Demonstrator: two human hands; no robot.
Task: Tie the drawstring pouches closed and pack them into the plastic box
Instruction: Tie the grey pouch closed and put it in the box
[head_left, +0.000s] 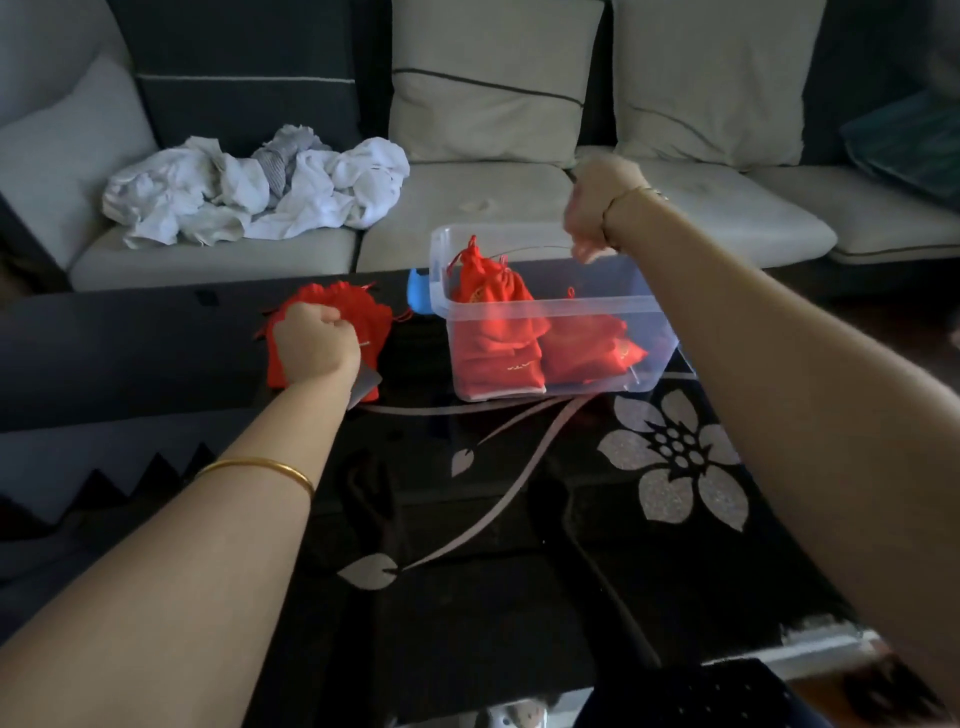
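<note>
Pouches on black table before grey sofa; left hand gripping them, right hand pinching drawstring.

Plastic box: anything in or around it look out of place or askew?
One red pouch stands propped upright above the pouches lying flat in the plastic box, a thin cord running from its neck up to the raised right hand. Nothing looks spilled or damaged.

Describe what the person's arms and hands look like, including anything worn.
No sleeves are in view; both arms are bare up to the frame edge. The left hand and right hand are ungloved, and no rings can be made out. A thin gold bangle circles the left forearm, and a slim gold bracelet sits at the right wrist.
</note>
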